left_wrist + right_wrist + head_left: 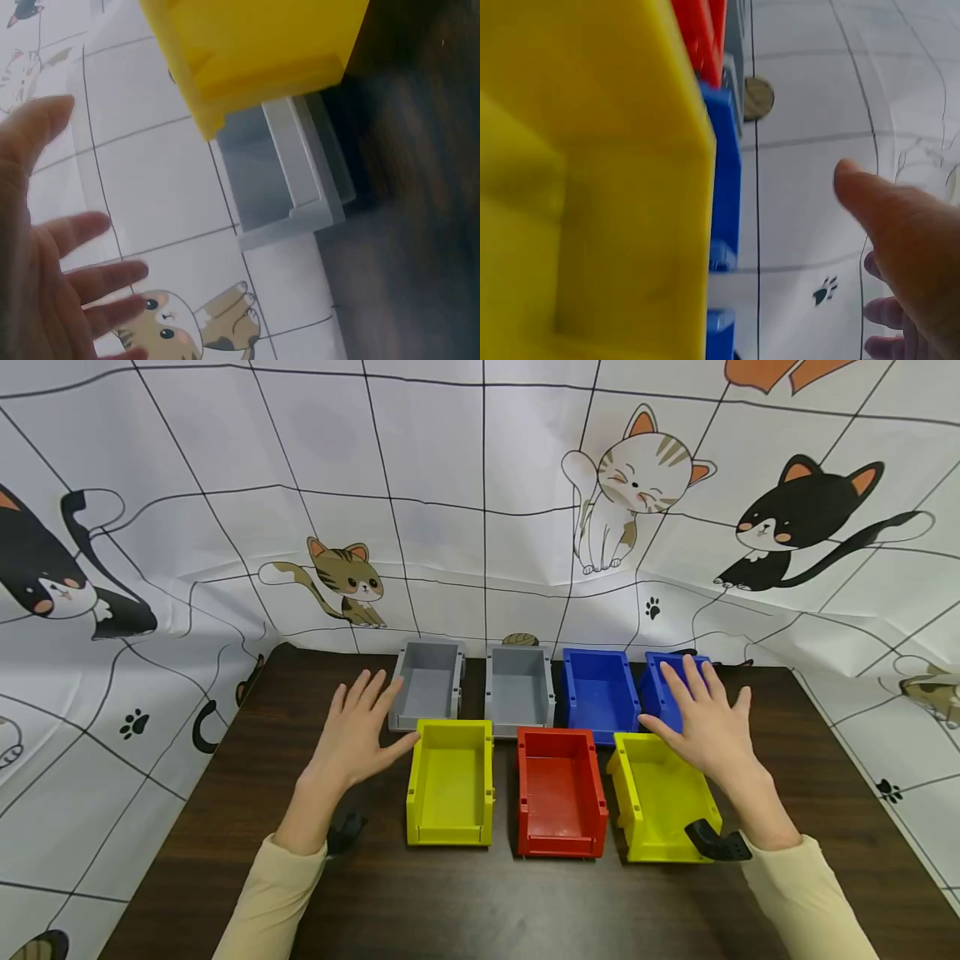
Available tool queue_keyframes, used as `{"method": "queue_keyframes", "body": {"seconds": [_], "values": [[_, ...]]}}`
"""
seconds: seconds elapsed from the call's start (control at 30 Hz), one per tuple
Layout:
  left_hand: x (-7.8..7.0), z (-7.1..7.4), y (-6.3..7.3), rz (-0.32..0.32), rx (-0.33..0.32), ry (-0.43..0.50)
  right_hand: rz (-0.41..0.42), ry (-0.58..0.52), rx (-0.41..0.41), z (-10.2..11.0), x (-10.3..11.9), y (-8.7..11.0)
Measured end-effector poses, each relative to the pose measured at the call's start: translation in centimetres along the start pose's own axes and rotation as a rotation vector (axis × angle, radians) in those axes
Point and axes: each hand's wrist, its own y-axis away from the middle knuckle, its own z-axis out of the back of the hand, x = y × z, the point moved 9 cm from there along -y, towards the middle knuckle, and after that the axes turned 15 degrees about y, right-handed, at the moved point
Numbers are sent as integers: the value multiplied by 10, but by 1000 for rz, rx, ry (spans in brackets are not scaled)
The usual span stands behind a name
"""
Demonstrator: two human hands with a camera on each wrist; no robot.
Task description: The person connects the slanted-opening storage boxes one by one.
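My left hand [354, 735] is spread with straight fingers beside the left yellow bin [452, 785]; its thumb appears near that bin's rim, and whether they touch cannot be told. It holds nothing. My right hand [708, 722], fingers also spread, hovers around the back of the right yellow bin [663, 793] and partly covers the right blue bin [660, 693]. Nothing is in it. Between the yellow bins sits a red bin [561, 793]. In the left wrist view the left hand [52, 255] is apart from the yellow bin [262, 45]; the right hand [915, 255] shows likewise.
Behind the front row stand two grey bins [427, 681] and another blue bin [600, 693]. All rest on a dark wood table [450, 910]. A white cloth [427, 435] printed with cats and grid lines hangs behind and at the sides. Black wrist mounts show at both wrists.
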Motion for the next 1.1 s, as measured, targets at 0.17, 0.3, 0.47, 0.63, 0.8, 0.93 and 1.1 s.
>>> {"method": "queue_keyframes", "body": {"seconds": [0.17, 0.3, 0.47, 0.63, 0.8, 0.93, 1.1], "values": [[-15, -1, 8, -132, -8, 48, 61, -45, -41, 8, 24, 0], [-24, -1, 16, -228, -27, 63, 112, -72, -55, 11, 47, 0], [-30, -6, 23, -255, -8, 132, 160, -178, -55, 12, 74, 1], [-32, -14, 28, -222, 37, 224, 184, -278, -12, 6, 96, 4], [-33, -22, 32, -210, 75, 268, 186, -343, 34, -2, 110, 9], [-33, -26, 35, -201, 99, 292, 180, -364, 41, -7, 116, 11], [-33, -31, 36, -189, 124, 338, 121, -363, 24, -9, 113, 11]]}}
